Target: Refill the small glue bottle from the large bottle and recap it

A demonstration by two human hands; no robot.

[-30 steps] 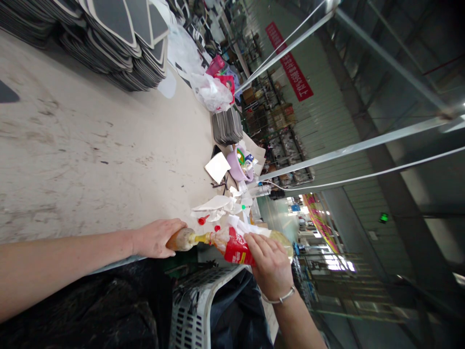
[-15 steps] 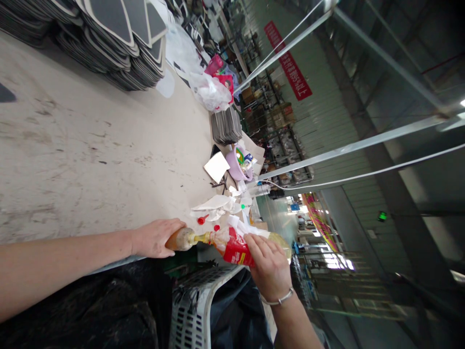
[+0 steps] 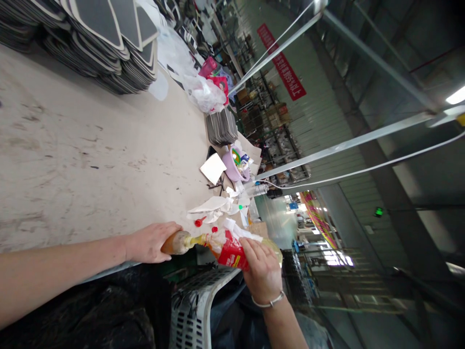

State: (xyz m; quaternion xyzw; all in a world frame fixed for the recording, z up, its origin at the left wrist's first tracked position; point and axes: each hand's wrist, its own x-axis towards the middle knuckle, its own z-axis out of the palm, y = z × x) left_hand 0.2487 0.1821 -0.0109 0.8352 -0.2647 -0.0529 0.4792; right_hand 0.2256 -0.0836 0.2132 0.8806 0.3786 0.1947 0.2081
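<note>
My left hand (image 3: 152, 242) is wrapped round a small bottle (image 3: 176, 243) of amber liquid at the table's edge. My right hand (image 3: 262, 271) grips a larger clear bottle (image 3: 230, 249) with a red label, held with its neck towards the small one. The two necks meet, and yellow liquid shows where they join; whether it flows I cannot tell. A white cloth or paper (image 3: 238, 229) lies against the larger bottle. On the table close by are a red nozzle cap (image 3: 199, 221) and a smaller red cap (image 3: 214, 230).
Stacks of dark grey cut pieces (image 3: 105, 53) stand on the table (image 3: 119, 160), with a smaller stack (image 3: 221, 127) farther along. Beyond the caps are crumpled paper (image 3: 212, 207), a white pad (image 3: 213, 168) and a purple basket (image 3: 234, 165). Below the hands stands a white plastic crate (image 3: 192, 315).
The whole view has shifted slightly, so hands and bottles appear a little farther left. Both hands keep their hold, and the necks stay together.
</note>
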